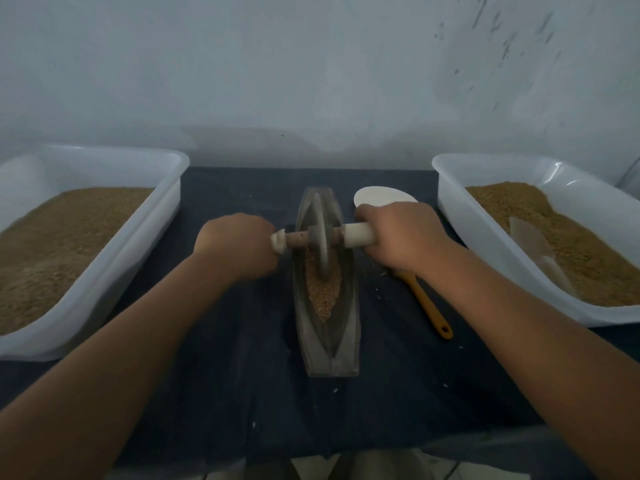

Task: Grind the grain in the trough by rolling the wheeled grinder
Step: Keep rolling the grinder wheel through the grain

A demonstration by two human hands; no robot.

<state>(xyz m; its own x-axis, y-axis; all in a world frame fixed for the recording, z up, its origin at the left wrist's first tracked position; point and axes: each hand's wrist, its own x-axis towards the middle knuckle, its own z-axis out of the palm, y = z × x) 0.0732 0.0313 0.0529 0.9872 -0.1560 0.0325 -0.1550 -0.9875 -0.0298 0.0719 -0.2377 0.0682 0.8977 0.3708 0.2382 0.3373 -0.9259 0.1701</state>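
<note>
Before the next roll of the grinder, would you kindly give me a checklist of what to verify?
1. Left hand grips the axle at its left end: ok.
2. Right hand grips the white sleeve on the axle: ok.
3. Grinder wheel stands upright in the trough: ok.
4. Grain lies in the trough, nearer than the wheel: ok.
5. Spatula lies on the cloth beside the trough, apart from it: ok.
6. Trough secured against sliding: cannot tell.

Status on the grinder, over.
Left hand and right hand grip the grinder handles. Wheel in trough, on grain. Spatula beside trough, not blocking.
</note>
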